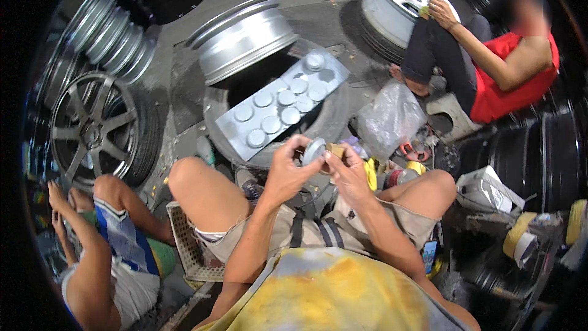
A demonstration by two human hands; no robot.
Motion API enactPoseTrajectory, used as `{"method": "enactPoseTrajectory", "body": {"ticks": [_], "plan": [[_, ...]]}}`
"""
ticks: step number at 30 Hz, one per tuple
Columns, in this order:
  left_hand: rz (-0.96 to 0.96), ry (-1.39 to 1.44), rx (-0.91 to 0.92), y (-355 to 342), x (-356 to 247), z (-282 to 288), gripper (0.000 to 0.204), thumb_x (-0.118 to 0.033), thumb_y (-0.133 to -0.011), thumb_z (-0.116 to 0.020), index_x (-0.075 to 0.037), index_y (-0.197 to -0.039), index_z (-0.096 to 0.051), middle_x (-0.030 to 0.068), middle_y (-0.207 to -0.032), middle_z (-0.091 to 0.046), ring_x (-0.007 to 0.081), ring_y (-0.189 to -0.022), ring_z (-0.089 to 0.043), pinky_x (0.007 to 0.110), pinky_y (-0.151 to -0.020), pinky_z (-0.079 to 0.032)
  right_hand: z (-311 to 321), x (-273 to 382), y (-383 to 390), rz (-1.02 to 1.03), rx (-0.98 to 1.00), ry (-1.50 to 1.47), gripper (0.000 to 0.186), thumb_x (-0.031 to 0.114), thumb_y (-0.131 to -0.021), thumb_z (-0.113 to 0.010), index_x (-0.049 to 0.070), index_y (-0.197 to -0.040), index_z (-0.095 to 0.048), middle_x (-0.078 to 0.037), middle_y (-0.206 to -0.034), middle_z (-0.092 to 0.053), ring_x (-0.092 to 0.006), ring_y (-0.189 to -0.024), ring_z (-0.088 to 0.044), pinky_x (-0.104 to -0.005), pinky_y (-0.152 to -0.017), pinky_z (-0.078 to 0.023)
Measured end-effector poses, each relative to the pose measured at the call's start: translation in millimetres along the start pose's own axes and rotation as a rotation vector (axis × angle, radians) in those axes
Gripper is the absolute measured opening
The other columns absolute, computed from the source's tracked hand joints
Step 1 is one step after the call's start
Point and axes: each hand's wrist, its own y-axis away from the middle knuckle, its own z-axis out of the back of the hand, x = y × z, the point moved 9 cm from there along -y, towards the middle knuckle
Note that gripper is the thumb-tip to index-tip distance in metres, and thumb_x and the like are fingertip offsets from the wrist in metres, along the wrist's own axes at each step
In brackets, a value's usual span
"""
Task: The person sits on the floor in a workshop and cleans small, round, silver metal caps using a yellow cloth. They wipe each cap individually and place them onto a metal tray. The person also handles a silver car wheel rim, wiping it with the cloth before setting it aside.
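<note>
Above my lap, my left hand [285,170] grips a round grey cap [314,149] by its edge, probably a wheel centre cap. My right hand [351,175] pinches a small folded tan piece [335,152], which looks like sandpaper, close against the cap. Just beyond my hands a silver-grey board [230,129] carries several similar round caps in rows. The board lies slantwise across a tyre [214,103].
A silver wheel rim [250,43] rests on the tyre's far side. A plastic bag [392,116] lies to the right. One person [514,79] sits at far right with a white wheel [392,15]; another [110,263] sits at left near a grey spoked wheel [93,136].
</note>
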Motion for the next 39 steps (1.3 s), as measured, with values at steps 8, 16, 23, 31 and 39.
{"method": "enactPoseTrajectory", "body": {"ticks": [8, 16, 23, 31, 39], "plan": [[-0.425, -0.331, -0.201, 8.3, -37.9, -6.1, 0.016, 0.000, -0.079, -0.080, 0.005, -0.085, -0.066, 0.0103, -0.078, -0.060, 0.0245, -0.074, -0.056, 0.035, -0.067, -0.046, -11.8, 58.1, 6.8, 0.316, -0.138, 0.646, 0.021, 0.005, -0.095, -0.070, 0.004, -0.116, -0.071, -0.006, -0.115, -0.070, -0.0222, -0.107, -0.067, -0.0334, -0.089, -0.058], [-0.379, -0.346, -0.214, 10.2, -43.3, -8.2, 0.021, 0.004, -0.074, -0.076, 0.004, -0.078, -0.056, 0.0066, -0.071, -0.048, 0.0164, -0.064, -0.045, 0.032, -0.058, -0.037, -31.2, 92.7, 10.9, 0.612, -0.107, 0.928, 0.020, -0.001, -0.086, -0.069, -0.003, -0.105, -0.074, -0.015, -0.102, -0.073, -0.0303, -0.093, -0.071, -0.0353, -0.083, -0.056], [-0.420, -0.336, -0.089, 6.4, -31.5, -14.2, 0.022, 0.003, -0.075, -0.078, 0.005, -0.076, -0.056, 0.0103, -0.068, -0.048, 0.0185, -0.057, -0.047, 0.033, -0.054, -0.037, -88.2, 104.6, 45.7, 1.032, 0.182, 1.154, 0.017, -0.002, -0.085, -0.067, -0.005, -0.102, -0.073, -0.016, -0.097, -0.072, -0.0306, -0.088, -0.071, -0.0339, -0.081, -0.056], [-0.377, -0.300, -0.173, 6.6, -41.0, -4.3, 0.021, 0.000, -0.083, -0.077, 0.005, -0.077, -0.058, 0.0046, -0.068, -0.048, 0.0121, -0.062, -0.044, 0.029, -0.055, -0.036, -0.9, 58.5, 8.3, 0.252, -0.172, 0.633, 0.018, 0.004, -0.091, -0.071, -0.004, -0.106, -0.074, -0.012, -0.097, -0.073, -0.0192, -0.091, -0.069, -0.0300, -0.083, -0.054], [-0.285, -0.241, -0.151, 5.9, -26.8, -2.5, 0.016, 0.002, -0.075, -0.076, 0.006, -0.080, -0.061, 0.0086, -0.067, -0.048, 0.0159, -0.060, -0.045, 0.032, -0.056, -0.039, -53.1, 92.6, 17.3, 0.777, 0.101, 1.081, 0.036, 0.000, -0.078, -0.076, 0.002, -0.114, -0.072, -0.014, -0.111, -0.070, -0.0311, -0.100, -0.068, -0.0396, -0.088, -0.057]]}}
